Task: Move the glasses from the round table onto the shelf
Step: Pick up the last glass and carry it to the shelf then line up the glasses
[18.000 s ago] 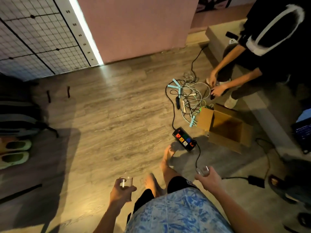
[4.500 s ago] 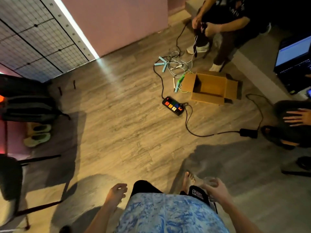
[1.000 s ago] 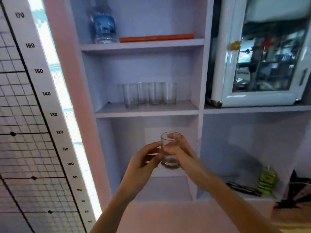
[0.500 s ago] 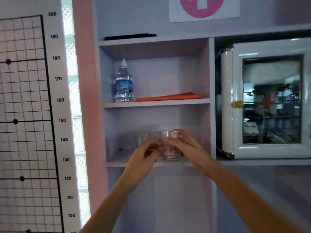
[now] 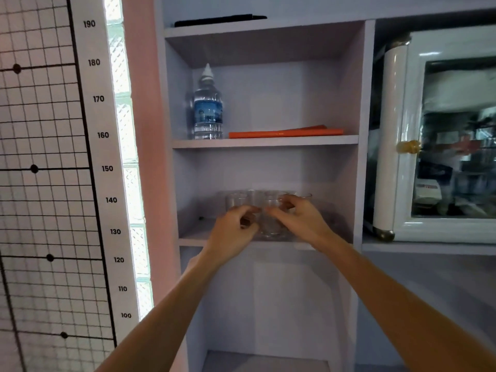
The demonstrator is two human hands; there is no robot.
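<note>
Shelf (image 5: 193, 241): one held glass (image 5: 271, 224) (others blurred)

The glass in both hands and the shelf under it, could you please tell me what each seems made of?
The glass looks like clear, smooth glass: the shelf shows through it. The shelf looks like matte pale-painted board, perhaps wood or laminate; flat, no gloss.

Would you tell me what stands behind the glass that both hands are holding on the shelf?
Behind the held glass stand other clear glasses in a row on the shelf. The left hand and right hand cover their lower parts, so their number is unclear.
</note>
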